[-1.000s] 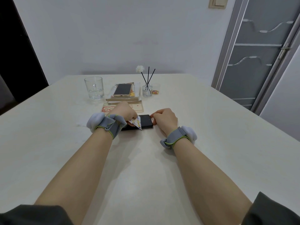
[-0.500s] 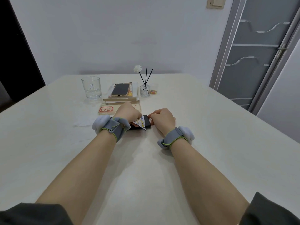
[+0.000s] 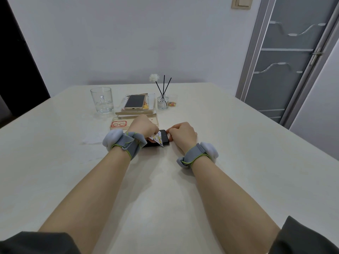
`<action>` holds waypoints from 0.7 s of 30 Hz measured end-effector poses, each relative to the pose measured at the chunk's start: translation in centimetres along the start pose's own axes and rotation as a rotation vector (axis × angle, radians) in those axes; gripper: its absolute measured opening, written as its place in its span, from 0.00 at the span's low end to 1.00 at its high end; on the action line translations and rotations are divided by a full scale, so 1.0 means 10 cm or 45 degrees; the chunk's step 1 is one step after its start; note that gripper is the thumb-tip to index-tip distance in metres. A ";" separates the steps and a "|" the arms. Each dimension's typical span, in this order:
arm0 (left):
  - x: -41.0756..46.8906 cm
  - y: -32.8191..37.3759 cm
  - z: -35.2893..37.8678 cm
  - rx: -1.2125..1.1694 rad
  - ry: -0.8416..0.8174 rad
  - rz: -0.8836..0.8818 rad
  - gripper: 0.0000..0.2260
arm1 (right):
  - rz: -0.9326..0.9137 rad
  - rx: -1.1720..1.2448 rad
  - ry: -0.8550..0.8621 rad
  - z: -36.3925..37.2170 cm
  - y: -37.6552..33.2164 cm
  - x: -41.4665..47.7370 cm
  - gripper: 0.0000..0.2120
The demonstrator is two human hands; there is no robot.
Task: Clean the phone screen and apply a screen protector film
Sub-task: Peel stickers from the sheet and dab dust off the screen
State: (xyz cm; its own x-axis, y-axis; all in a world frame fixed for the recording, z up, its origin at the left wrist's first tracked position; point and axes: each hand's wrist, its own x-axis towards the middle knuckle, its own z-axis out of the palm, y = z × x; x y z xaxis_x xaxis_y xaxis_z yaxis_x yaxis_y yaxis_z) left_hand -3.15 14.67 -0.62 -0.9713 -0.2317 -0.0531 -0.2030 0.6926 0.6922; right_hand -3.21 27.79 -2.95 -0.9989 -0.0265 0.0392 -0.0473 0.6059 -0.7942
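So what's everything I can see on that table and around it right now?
black phone: 1, black, flat on the table between the hands
printed card: 1, white with coloured print, held on the black phone
gold phone: 1, gold edge, dark screen, on a stack at the far side
glass: 1, clear, left of the gold phone
reed diffuser: 1, clear bottle, black sticks, white flower, right of the gold phone
packet: 1, pale with red rings, behind the left hand
table: 1, cream
door: 1, grey, right
light switch: 1, beige, wall
left hand: 1, grey wrist strap, holding the card
right hand: 1, grey wrist strap, fingers at the phone's right end
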 end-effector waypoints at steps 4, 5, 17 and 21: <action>0.00 -0.01 0.03 0.003 0.000 -0.004 0.07 | 0.000 -0.007 0.001 0.00 0.00 0.01 0.14; 0.00 -0.01 0.03 -0.019 0.008 -0.007 0.08 | -0.002 -0.007 0.000 0.00 0.00 0.01 0.14; -0.01 -0.01 -0.09 0.069 -0.011 -0.017 0.05 | 0.005 0.038 -0.003 0.00 0.01 0.00 0.13; -0.01 0.01 -0.03 0.063 -0.034 -0.001 0.07 | -0.001 0.037 -0.001 0.00 0.01 0.00 0.13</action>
State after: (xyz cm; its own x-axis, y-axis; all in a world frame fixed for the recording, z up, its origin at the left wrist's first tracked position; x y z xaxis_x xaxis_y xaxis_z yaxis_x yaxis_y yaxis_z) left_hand -3.03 14.52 -0.35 -0.9739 -0.2149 -0.0732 -0.2094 0.7254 0.6557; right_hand -3.21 27.82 -3.03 -0.9988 -0.0278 0.0396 -0.0484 0.5825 -0.8114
